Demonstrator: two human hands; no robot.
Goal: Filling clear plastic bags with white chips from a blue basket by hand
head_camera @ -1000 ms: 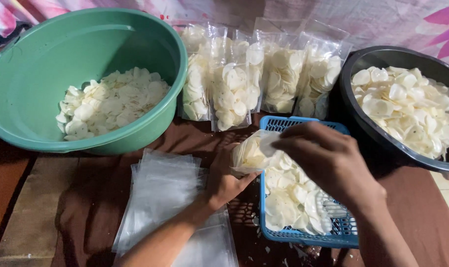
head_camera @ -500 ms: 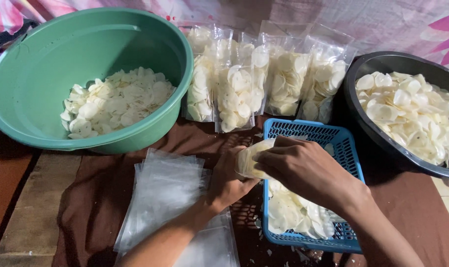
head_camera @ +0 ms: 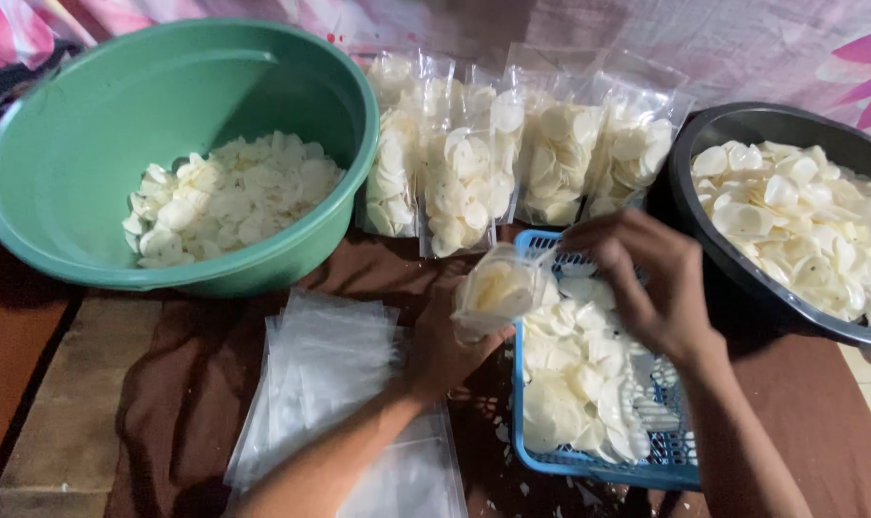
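L hand (head_camera: 445, 350) fingers grip small clear plastic bag of pale round chips (head_camera: 498, 293); R hand (head_camera: 651, 283) fingers pinch bag's mouth, over blue plastic basket (head_camera: 598, 465).

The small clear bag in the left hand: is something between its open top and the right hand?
Nothing visible is. The left hand holds the small clear bag above the blue basket edge, and the right hand is right at the bag's top, with only chips underneath.

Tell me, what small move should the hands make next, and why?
Probably the right hand should dip into the blue plastic basket for more pale round chips: the small clear plastic bag in the left hand looks only partly filled, its mouth facing the basket.
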